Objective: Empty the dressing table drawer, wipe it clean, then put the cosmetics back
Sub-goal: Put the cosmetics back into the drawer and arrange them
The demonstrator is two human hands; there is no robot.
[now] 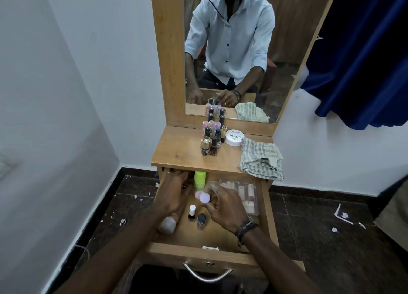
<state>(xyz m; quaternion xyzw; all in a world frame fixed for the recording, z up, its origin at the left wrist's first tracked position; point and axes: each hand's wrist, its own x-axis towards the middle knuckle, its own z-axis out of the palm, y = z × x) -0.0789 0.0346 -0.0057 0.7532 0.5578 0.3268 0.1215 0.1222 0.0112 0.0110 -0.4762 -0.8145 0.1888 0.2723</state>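
Drawer [268,216] pulled open below the worktop [183,152]. Right hand [225,207] inside it, fingers pinching a pink-capped bottle [204,197], blurred. Left hand [176,192] reaches toward the drawer's back, fingers apparently extended, grasp unclear. Nail polish cluster [210,139] and checked cloth [261,159] sit on the worktop.

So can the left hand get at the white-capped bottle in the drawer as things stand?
Probably yes. The white-capped bottle stands upright and uncovered in the open drawer, just beside the left hand, with nothing between them.
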